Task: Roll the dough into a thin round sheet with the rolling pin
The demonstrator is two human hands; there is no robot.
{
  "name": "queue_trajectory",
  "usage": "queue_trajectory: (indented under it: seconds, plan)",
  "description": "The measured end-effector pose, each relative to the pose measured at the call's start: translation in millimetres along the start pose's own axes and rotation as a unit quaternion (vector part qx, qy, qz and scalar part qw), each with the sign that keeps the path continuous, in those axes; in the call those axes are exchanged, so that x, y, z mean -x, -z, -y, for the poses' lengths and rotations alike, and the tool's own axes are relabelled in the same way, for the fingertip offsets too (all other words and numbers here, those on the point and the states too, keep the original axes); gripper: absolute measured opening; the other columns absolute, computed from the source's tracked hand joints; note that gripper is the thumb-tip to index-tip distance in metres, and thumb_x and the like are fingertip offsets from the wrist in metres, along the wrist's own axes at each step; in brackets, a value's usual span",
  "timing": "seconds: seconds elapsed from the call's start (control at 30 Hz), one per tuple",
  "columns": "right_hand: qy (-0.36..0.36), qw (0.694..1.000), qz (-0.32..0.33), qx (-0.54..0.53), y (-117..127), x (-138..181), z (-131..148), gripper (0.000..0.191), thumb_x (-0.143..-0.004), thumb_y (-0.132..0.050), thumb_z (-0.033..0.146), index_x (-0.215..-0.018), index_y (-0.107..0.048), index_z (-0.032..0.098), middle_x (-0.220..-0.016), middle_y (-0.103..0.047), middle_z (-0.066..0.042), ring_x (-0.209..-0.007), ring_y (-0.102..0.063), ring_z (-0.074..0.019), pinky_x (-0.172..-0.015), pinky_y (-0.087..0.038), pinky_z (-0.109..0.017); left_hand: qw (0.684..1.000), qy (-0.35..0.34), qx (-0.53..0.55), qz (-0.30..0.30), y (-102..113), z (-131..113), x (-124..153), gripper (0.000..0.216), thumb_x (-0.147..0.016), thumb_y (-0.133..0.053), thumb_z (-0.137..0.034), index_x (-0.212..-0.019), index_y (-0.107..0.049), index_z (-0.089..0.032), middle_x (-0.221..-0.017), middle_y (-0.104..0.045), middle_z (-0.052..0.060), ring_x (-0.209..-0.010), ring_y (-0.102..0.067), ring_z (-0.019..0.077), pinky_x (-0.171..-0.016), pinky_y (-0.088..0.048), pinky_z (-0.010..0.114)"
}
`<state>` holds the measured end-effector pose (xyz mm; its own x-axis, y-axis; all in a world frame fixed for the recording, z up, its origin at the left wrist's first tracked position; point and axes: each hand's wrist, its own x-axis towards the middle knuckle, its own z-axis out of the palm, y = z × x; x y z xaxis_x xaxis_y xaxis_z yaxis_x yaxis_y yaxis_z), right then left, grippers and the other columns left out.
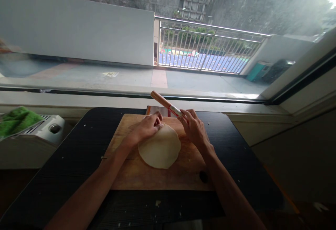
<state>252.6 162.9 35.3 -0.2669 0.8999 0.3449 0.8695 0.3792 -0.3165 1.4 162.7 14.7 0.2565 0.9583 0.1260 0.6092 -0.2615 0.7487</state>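
A flat round of pale dough (159, 149) lies on a wooden cutting board (136, 174) that sits on a black table (73, 160). My left hand (147, 127) rests on the dough's far left edge, its fingers curled and pinching the rim. My right hand (193, 126) is closed around a wooden rolling pin (166, 104). The pin sticks up and to the far left, lifted off the board above the dough's far edge.
A white appliance (39, 132) with a green cloth (15, 119) on it stands at the left. Behind the table runs a window sill (236, 108), with a large window onto a terrace and railing. Small dough crumbs dot the table.
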Motion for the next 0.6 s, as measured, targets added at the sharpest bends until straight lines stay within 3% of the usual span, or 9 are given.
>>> queue_trajectory:
  seconds: [0.1, 0.3, 0.6]
  plan:
    - [0.003, 1.0, 0.0, 0.005, 0.1, -0.1, -0.2, 0.039, -0.118, -0.05, 0.042, -0.151, -0.068, 0.032, -0.14, -0.072, -0.009, -0.096, -0.079, -0.0234, -0.075, -0.056, -0.031, 1.0, -0.022, -0.009, -0.017, -1.7, 1.1, -0.3, 0.018, -0.096, -0.061, -0.029, -0.112, -0.07, -0.027, -0.097, -0.076, 0.004, -0.092, -0.073, 0.0237, -0.088, -0.058, 0.037]
    - [-0.006, 1.0, 0.007, -0.01, 0.9, -0.5, 0.4, 0.038, -0.118, -0.052, 0.042, -0.151, -0.068, 0.031, -0.14, -0.072, -0.009, -0.096, -0.078, -0.0232, -0.073, -0.055, -0.031, 0.998, -0.049, -0.037, -0.019, -2.3, 1.2, -1.7, 0.021, -0.095, -0.057, -0.022, -0.1, -0.078, -0.025, -0.108, -0.079, 0.008, -0.11, -0.074, 0.0266, -0.105, -0.058, 0.04]
    - [-0.012, 1.0, 0.02, -0.015, 5.1, 0.1, 3.9, 0.038, -0.117, -0.054, 0.039, -0.151, -0.068, 0.03, -0.139, -0.073, -0.008, -0.098, -0.079, -0.0237, -0.075, -0.057, -0.031, 0.999, -0.009, -0.035, -0.009, 0.0, -1.6, 2.4, 0.023, -0.09, -0.07, -0.035, -0.103, -0.082, -0.021, -0.098, -0.078, 0.008, -0.085, -0.073, 0.0235, -0.083, -0.061, 0.037]
